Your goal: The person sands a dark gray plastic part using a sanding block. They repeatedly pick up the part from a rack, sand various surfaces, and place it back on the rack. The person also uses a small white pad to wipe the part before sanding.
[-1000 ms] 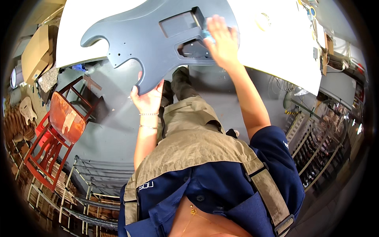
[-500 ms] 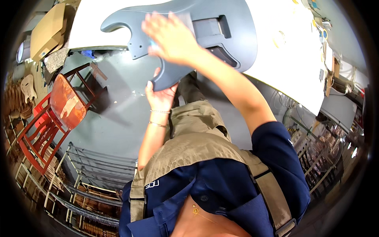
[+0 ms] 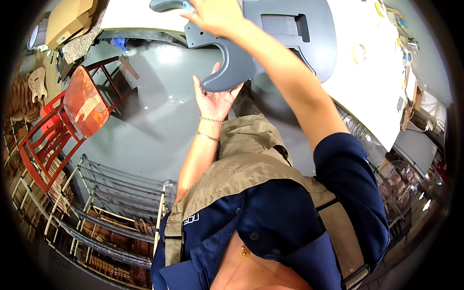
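A blue-grey electric guitar body (image 3: 290,43) lies at the top of the view, its far side cut off by the frame. My left hand (image 3: 215,99) is beneath its near horn, palm up, holding the tip with the thumb apart. Across the guitar body's left part lies my right hand (image 3: 217,17), laid flat with its thumb spread; the upper edge cuts off part of it. Something light blue shows by its fingers, too little of it visible to name. My right forearm passes over the near edge of the guitar body, hiding part of a lower cavity.
The guitar body rests on a white worktable (image 3: 357,87), with tape rolls (image 3: 359,53) toward its right side. A red-brown wooden chair (image 3: 87,104) stands at left, near a cardboard box (image 3: 70,21). Metal racks (image 3: 111,212) with wooden pieces stand lower left.
My right hand has slid farther away and slightly left over the guitar body. The left hand stays under the horn. The whole view has shifted, placing the guitar body higher and farther right.
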